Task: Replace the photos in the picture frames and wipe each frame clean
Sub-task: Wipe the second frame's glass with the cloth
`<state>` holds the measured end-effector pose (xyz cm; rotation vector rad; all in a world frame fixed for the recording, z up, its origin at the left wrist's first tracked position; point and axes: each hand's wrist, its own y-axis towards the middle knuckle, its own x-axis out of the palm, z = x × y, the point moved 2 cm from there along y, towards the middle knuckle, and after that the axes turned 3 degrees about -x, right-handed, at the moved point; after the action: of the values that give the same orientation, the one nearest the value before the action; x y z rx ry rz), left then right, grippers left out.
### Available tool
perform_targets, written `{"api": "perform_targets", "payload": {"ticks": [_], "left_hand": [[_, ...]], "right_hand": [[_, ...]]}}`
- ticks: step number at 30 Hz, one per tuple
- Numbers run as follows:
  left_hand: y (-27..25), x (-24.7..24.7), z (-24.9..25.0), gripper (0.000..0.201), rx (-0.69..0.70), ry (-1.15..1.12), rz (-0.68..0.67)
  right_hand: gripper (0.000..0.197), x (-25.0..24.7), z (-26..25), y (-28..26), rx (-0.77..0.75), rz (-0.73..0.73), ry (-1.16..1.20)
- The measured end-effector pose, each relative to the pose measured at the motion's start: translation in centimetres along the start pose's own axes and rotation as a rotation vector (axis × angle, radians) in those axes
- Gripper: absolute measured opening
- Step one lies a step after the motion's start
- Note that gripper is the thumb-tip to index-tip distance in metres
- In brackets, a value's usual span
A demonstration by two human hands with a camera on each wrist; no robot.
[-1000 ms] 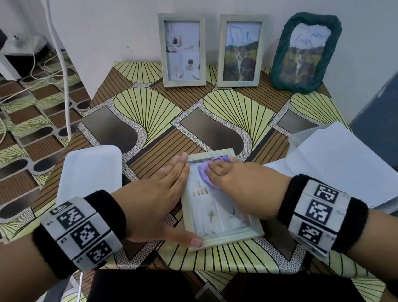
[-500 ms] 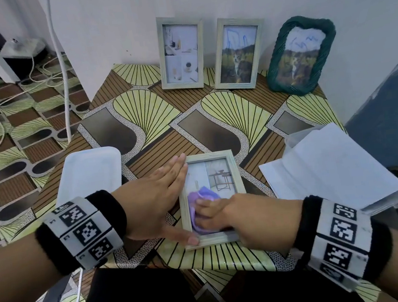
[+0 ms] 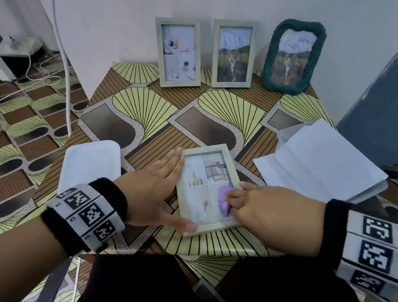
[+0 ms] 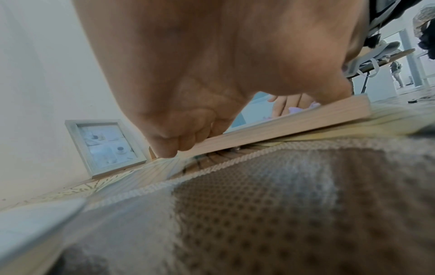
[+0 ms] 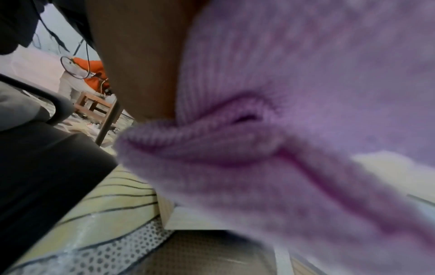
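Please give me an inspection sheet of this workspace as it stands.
Surface: patterned tablecloth.
Job's things: flat frame lying face up; purple cloth on its glass; three frames against the wall, light frame, second light frame, green frame.
Clutter: white tray, paper stack.
Grippers: left hand flat against the frame's left edge; right hand presses the cloth.
Cables: white cables on the floor.
Surroundings: white wall, patterned floor.
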<state>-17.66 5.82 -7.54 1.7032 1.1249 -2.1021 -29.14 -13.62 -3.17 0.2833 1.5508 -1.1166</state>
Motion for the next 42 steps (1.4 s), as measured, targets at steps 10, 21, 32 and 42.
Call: {"api": "perform_targets", "payload": {"ticks": [10,21,32,42], "left_hand": [[0.0,-0.3,0.1,0.140,0.007,-0.012,-0.014],[0.0,-0.3,0.1,0.140,0.005,-0.008,-0.042],[-0.2,-0.4,0.2,0.141,0.002,-0.012,-0.028],[0.0,-0.2,0.1,0.141,0.010,-0.013,-0.013]], "right_hand": [[0.060,0.5,2.8,2.6,0.070,0.007,-0.028],[0.071,-1.2,3.1,6.6,0.202,0.047,0.167],[0.065,-0.5,1.2,7.7,-0.005,0.187,0.350],[0.065,0.6,0.7,2.9,-0.212,0.136,0.416]]}}
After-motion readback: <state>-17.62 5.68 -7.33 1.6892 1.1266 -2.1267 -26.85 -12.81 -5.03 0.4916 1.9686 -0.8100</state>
